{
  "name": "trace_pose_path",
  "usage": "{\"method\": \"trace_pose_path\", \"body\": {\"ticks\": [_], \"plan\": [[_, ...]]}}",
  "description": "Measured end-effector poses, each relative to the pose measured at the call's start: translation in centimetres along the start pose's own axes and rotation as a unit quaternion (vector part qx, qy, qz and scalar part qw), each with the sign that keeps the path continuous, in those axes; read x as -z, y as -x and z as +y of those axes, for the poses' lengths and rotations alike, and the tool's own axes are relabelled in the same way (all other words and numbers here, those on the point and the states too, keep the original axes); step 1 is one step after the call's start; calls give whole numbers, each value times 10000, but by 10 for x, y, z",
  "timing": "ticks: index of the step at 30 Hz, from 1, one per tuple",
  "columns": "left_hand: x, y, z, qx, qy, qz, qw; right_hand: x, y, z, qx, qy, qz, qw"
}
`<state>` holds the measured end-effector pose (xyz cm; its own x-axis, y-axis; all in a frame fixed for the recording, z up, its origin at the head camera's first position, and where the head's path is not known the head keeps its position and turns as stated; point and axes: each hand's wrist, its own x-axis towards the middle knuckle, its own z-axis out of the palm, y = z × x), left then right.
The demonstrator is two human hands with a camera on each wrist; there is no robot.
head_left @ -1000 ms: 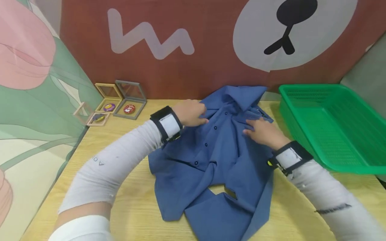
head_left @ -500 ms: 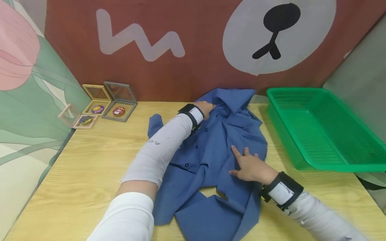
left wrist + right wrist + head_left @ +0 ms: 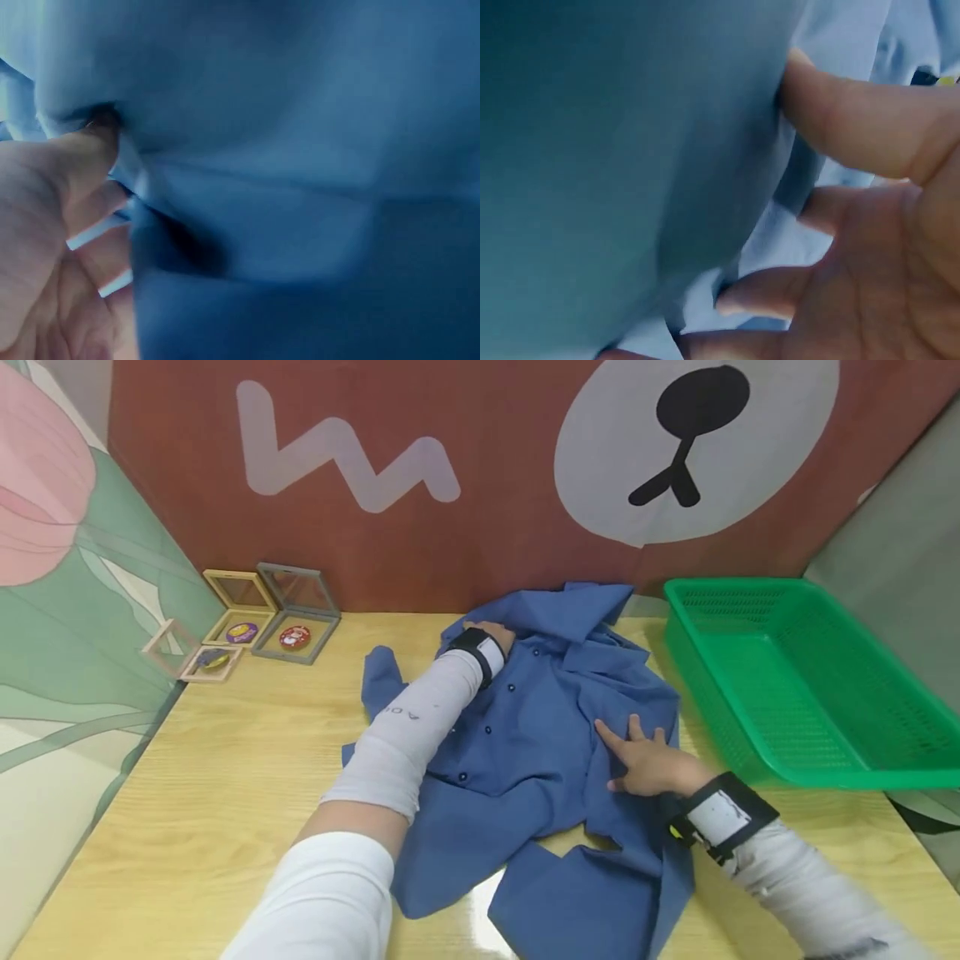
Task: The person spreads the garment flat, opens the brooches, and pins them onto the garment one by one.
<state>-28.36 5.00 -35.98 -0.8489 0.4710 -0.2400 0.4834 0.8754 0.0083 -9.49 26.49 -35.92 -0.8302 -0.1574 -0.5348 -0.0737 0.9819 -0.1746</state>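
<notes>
A blue buttoned shirt (image 3: 536, 735) lies rumpled on the table, its collar (image 3: 573, 610) towards the wall and dark buttons running down the front. Near the collar, at the shirt's upper left, my left hand (image 3: 498, 637) pinches the fabric; the left wrist view shows the thumb (image 3: 90, 150) pressed into a fold, with fingertips hidden by cloth. Lower on the right side, my right hand (image 3: 651, 766) rests on the shirt with its fingers spread. Up close in the right wrist view, its fingers (image 3: 769, 291) touch the cloth without curling round it.
A green plastic basket (image 3: 765, 760) stands right of the shirt. Several small open display frames (image 3: 300, 656) with round badges stand at the back left. A brown wall with a bear print (image 3: 510, 543) closes off the back of the table (image 3: 187, 810).
My left hand has reached across to the shirt's upper left and pulled the cloth leftward, spreading the front. My right hand has come down from the chest to the shirt's right side, fingers spread.
</notes>
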Motion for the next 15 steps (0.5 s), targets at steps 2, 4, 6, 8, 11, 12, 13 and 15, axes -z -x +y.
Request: {"method": "trace_pose_path", "body": {"ticks": [2, 4, 6, 8, 11, 12, 13, 15], "plan": [[6, 18, -5, 10, -68, 186, 9998, 4, -3, 5, 66, 165, -57, 9998], [12, 29, -11, 90, -123, 62, 9999, 8, -5, 7, 113, 333, -73, 9994], [4, 26, -21, 146, -220, 129, 9996, 11, -8, 9, 167, 484, -84, 9987], [-6, 19, -31, 265, -334, 136, 9990, 14, -11, 12, 185, 571, -86, 9982], [-16, 15, -42, 492, -396, 112, 9979, 18, -16, 18, 160, 672, -82, 9976], [-17, 15, -45, 582, -402, 93, 9975, 20, -18, 20, 119, 695, -72, 9975], [-19, 17, -48, 652, -392, 87, 9971, 21, -20, 22, 100, 733, -40, 9973], [-19, 21, -52, 776, -361, 85, 9963, 25, -24, 25, 37, 771, 15, 9970]]}}
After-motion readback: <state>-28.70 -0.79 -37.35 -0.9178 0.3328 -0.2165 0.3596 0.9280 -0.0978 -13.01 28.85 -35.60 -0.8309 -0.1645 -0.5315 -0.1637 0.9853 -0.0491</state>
